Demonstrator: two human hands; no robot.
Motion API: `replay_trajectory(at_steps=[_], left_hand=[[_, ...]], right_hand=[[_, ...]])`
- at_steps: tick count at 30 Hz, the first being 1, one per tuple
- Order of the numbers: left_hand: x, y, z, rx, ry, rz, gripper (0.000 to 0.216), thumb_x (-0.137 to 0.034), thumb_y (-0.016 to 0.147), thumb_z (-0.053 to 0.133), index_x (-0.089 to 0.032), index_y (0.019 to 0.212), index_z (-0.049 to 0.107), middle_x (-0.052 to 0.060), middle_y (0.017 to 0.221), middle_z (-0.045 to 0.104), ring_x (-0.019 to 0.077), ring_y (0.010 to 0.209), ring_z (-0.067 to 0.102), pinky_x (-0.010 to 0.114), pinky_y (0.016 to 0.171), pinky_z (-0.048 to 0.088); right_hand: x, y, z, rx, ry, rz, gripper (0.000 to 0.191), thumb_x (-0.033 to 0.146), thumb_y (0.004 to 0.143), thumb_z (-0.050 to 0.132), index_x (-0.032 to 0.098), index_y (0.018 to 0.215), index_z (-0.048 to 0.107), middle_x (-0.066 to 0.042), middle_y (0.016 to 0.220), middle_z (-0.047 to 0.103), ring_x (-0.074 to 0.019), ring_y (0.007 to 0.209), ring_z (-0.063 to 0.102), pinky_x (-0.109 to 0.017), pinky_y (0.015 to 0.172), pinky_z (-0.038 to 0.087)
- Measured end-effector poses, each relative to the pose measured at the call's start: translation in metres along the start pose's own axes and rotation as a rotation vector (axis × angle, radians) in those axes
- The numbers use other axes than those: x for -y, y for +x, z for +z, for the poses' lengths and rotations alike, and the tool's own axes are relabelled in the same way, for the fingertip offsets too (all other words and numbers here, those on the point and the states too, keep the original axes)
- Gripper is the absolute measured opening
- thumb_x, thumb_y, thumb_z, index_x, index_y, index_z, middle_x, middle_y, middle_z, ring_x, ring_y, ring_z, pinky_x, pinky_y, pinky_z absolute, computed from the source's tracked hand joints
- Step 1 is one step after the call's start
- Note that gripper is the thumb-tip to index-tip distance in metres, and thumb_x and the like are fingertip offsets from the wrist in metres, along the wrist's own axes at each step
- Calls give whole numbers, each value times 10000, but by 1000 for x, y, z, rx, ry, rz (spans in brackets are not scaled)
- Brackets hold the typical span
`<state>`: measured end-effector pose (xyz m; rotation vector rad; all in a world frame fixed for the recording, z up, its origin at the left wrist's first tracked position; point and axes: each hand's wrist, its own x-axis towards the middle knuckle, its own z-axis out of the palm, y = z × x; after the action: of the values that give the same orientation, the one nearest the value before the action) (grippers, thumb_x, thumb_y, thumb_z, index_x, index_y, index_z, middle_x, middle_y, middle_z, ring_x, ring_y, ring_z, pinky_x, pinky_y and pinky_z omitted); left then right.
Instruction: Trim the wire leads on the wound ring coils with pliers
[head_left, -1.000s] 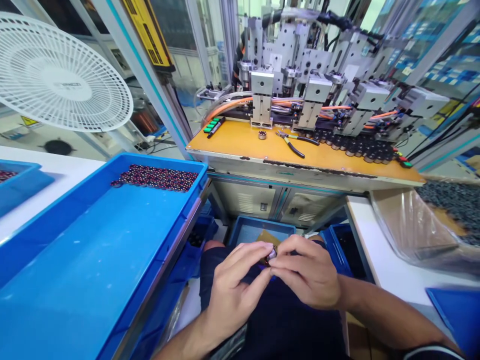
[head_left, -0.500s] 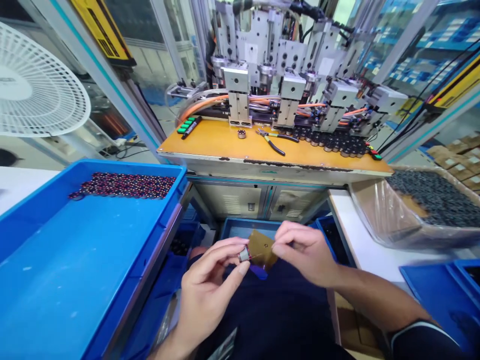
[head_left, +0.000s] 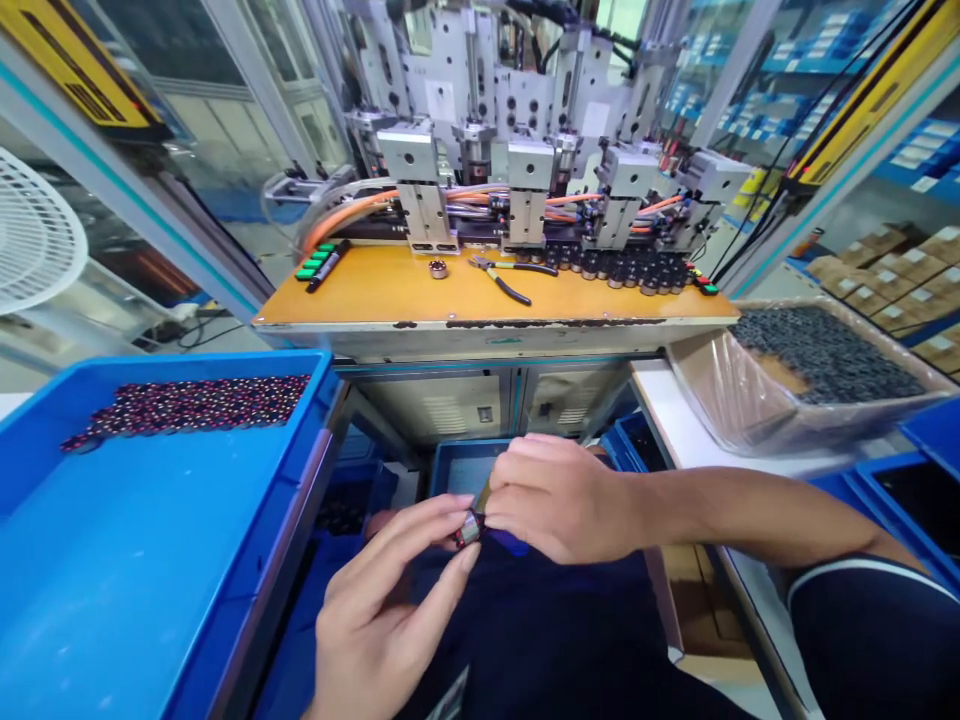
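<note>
My left hand pinches a small silver cylindrical motor with dark and red ends between thumb and fingers, above my lap. The fingers of my right hand are closed at the right end of that motor, touching or nearly touching it. Whatever the right fingertips hold is hidden or too small to make out. A sliver of a brownish-yellow piece shows behind the right fingers; most of it is covered by that hand.
A blue tray with rows of small motors stands at left. Ahead, an orange bench under a press machine bears pliers, a marker, one loose motor and several dark parts. A plastic-lined box of dark parts is at right.
My right hand has moved left, from apart to against the motor's end. It now covers most of the brownish-yellow piece. The camera view has shifted to the right.
</note>
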<state>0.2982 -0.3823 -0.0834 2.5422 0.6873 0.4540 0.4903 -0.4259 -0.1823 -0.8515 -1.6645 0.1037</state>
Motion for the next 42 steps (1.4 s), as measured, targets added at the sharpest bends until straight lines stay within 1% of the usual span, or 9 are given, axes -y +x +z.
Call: replay_trajectory(at_steps=[6,8,11,13,17,21,29,36,42], left_hand=[[1,4,-4,24,4,105,299,-10,835,665,-167,1089,657,48,1169,646,111,1074,630,200,967,515],[2,4,-4,-3,-15,88,288,-6,838,658,-167,1078,654,45,1172,644,103,1077,631,179,955,518],[4,1,-3,-62,-54,27,304,4,835,651,-172,1082,659,52,1184,644,113,1098,630,183,949,532],[5,1,-3,-87,-67,-8,320,12,830,651,-176,1087,665,57,1192,643,120,1109,628,192,951,538],[2,5,-3,-119,-58,-16,294,0,834,657,-183,1064,672,56,1162,653,118,1100,635,177,899,559],[0,6,-6,-167,-41,-48,263,-3,835,658,-187,1020,681,60,1124,673,148,1057,662,208,799,598],[11,-1,-10,-205,-74,-141,265,-24,846,658,-209,1034,687,73,1153,660,190,1034,671,294,764,618],[13,1,-7,-198,-83,-124,280,-8,834,667,-206,1031,689,64,1157,663,180,1036,672,286,805,605],[14,3,-6,-186,-89,-93,306,26,811,671,-180,1036,682,61,1142,667,161,1049,665,265,850,598]], right_hand=[[-3,9,-10,284,816,563,185,203,905,606,77,795,684,-23,768,622,-75,720,578,-181,672,447],[-28,21,-21,260,685,566,202,260,901,634,79,843,703,-27,805,648,-91,744,593,-203,693,453],[-91,46,-36,-22,-32,536,294,322,898,674,41,981,702,-86,949,663,-158,889,587,-281,840,446],[-139,61,-39,98,-408,629,433,330,936,638,34,1253,628,-132,1230,607,-202,1141,540,-301,1017,387],[-206,79,-30,221,-504,719,526,420,921,649,8,1246,615,-191,1260,589,-298,1187,505,-392,1036,368],[-223,84,-16,341,-553,787,642,565,946,543,-38,1147,637,-261,1138,621,-373,1131,510,-467,974,380],[-191,59,-29,415,-540,717,620,593,954,493,30,1175,627,-228,1198,573,-341,1135,471,-453,944,391],[-115,-11,-32,349,-444,528,592,119,800,577,46,1377,469,-169,1147,487,-235,1033,472,-358,918,437],[-8,-74,20,45,458,542,564,80,828,546,186,1366,415,-94,1104,549,-147,975,547,-291,886,487]])
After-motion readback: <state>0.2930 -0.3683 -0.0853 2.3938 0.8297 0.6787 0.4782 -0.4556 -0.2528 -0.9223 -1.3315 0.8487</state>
